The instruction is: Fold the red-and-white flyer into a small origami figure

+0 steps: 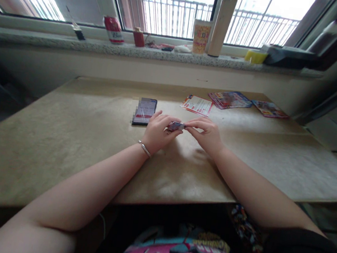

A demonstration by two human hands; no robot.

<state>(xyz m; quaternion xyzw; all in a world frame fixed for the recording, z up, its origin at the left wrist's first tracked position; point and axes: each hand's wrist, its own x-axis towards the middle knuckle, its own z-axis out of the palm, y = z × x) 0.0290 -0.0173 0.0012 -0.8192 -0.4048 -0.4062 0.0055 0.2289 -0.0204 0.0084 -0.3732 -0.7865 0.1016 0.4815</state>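
My left hand [157, 132] and my right hand [205, 134] meet over the middle of the tan table [63, 139]. Both pinch a small folded piece of coloured paper [176, 125] between their fingertips, just above the tabletop. A thin bracelet circles my left wrist. A dark phone [145, 111] lies flat just beyond my left hand, its screen lit.
Printed leaflets lie at the far right of the table: a white-and-red one [197, 104], a colourful one [230, 99] and another [269, 109]. On the windowsill stand a red can [114, 29], a small red object [139, 37], a paper cup [201, 36] and a yellow sponge [255, 56].
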